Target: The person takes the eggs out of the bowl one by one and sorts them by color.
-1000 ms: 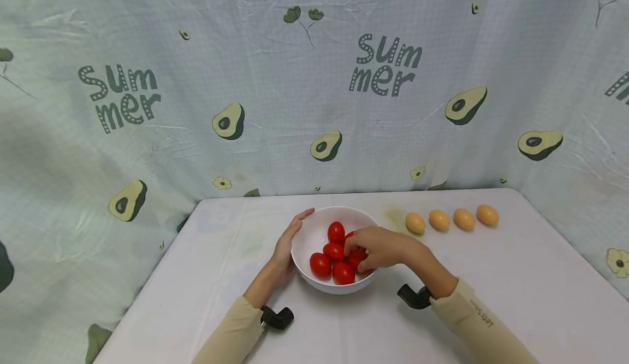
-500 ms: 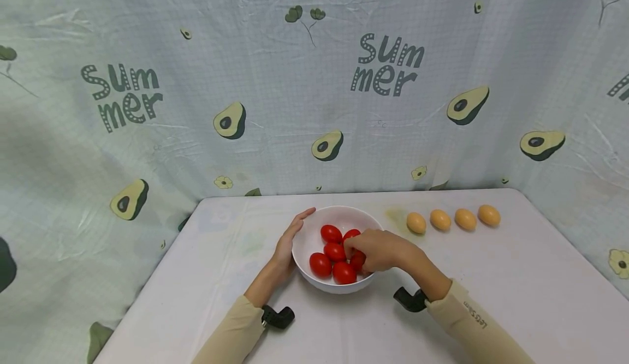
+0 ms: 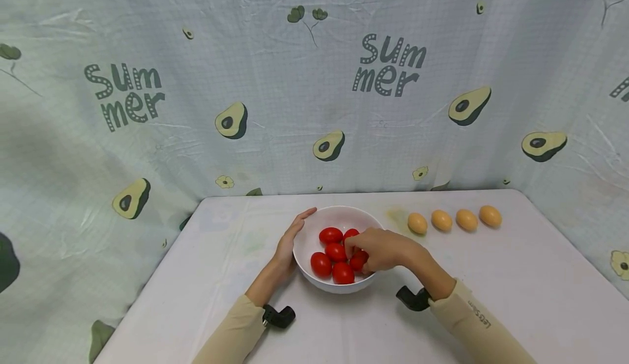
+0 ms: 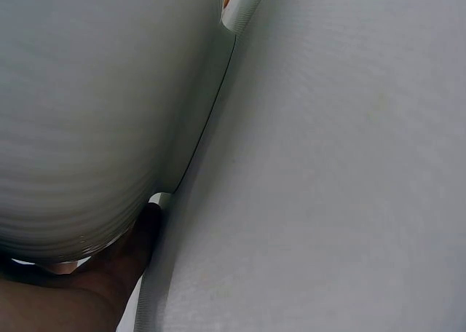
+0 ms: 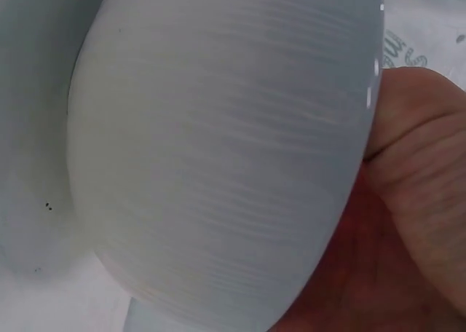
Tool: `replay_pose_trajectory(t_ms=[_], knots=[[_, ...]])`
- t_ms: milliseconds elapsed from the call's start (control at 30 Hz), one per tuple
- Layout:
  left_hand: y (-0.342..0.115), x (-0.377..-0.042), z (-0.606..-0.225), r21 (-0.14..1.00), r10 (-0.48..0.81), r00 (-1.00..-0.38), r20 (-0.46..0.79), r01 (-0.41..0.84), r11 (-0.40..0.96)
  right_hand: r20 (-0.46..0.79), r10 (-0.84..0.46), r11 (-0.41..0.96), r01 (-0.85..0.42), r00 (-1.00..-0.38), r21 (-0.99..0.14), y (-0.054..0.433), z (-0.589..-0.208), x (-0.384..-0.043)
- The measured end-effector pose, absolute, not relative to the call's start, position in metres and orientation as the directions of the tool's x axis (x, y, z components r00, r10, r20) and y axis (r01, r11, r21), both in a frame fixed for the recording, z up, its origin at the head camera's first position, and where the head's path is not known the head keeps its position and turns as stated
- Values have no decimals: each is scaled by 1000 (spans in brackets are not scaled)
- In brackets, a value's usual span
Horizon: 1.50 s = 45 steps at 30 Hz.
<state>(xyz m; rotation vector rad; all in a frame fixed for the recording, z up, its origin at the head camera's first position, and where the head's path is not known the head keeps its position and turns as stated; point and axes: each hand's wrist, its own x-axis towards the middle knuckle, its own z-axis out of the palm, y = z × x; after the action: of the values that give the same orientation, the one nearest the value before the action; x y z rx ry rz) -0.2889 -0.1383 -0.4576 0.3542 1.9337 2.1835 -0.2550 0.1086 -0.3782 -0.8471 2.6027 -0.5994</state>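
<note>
A white bowl [image 3: 318, 283] holds several red tomatoes [image 3: 321, 264], smooth and oval. My left hand [image 3: 284, 248] rests along the bowl's left side, fingers extended toward the far rim; in the left wrist view, that hand [image 4: 109, 281] touches the outer wall. From the right, my right hand [image 3: 384, 248] reaches over the rim into the bowl. Its curled fingers and thumb pinch a red tomato [image 3: 358, 262] near the right wall, with the fingertips partly hidden. In the right wrist view, the bowl's outside [image 5: 226, 157] hides most of the fingers.
Several yellow-orange oval fruits [image 3: 441, 220] lie in a row at the table's back right. A white cloth covers the table [image 3: 236, 238]. Behind it hangs a printed curtain [image 3: 275, 80]. Black wrist devices [image 3: 279, 317] show below both hands.
The rear tomato has rolled slightly left and turned onto its side. My right hand's thumb and fingers have drawn closer around a tomato. The left hand keeps its place on the bowl.
</note>
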Motion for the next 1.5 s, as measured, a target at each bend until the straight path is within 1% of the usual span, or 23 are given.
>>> replay_pose_trajectory(t_ms=[300, 600, 833, 1000, 1200, 1500], knots=[[-138, -289, -459, 993, 307, -950, 46, 9, -122, -165, -644, 711, -504, -747, -491, 114, -369, -253], [-138, -290, -457, 992, 309, -949, 55, 16, -127, -112, -659, 674, -518, -744, -527, 122, -360, -255], [-138, -290, -458, 992, 304, -951, 50, 12, -124, -69, -650, 668, -524, -757, -528, 130, -353, -254], [-138, -289, -458, 993, 296, -954, 45, 9, -122, -38, -654, 648, -533, -756, -544, 133, -350, -254], [-138, -288, -458, 994, 288, -957, 38, 5, -112, -21, -628, 654, -513, -778, -556, 138, -346, -254], [-139, -290, -460, 995, 292, -955, 48, 20, -99, 53, -615, 661, -551, -787, -510, 147, -344, -253]])
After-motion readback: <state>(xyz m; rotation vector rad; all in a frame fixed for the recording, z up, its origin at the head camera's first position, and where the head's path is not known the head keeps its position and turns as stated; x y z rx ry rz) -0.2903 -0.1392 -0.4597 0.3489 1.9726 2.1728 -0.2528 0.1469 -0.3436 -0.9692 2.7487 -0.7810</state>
